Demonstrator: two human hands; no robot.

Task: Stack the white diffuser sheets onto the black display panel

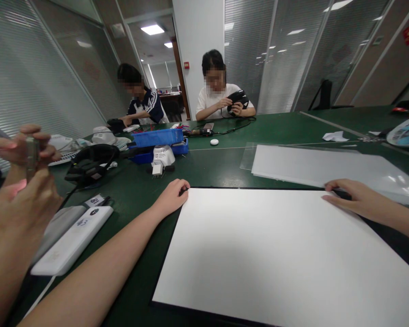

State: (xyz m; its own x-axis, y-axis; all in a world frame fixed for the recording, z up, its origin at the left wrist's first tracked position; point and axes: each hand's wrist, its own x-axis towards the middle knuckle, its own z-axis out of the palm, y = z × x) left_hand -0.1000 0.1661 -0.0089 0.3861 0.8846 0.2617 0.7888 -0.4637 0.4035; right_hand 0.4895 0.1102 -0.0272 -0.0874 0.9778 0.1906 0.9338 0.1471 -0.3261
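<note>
A large white sheet on a thin black backing (276,254) lies flat on the green table in front of me. My left hand (172,195) is curled at the panel's far left corner, fingers closed on its edge. My right hand (351,198) rests at the far right corner, fingers bent over the edge there. Both forearms reach in from the bottom of the view.
A clear sheet and a second white sheet (313,165) lie behind the panel. Left are white power banks (71,243), black headphones (92,163), a blue tray (158,137) and a white device (162,156). Another person's hands (18,181) hold something small at far left. Two people sit across.
</note>
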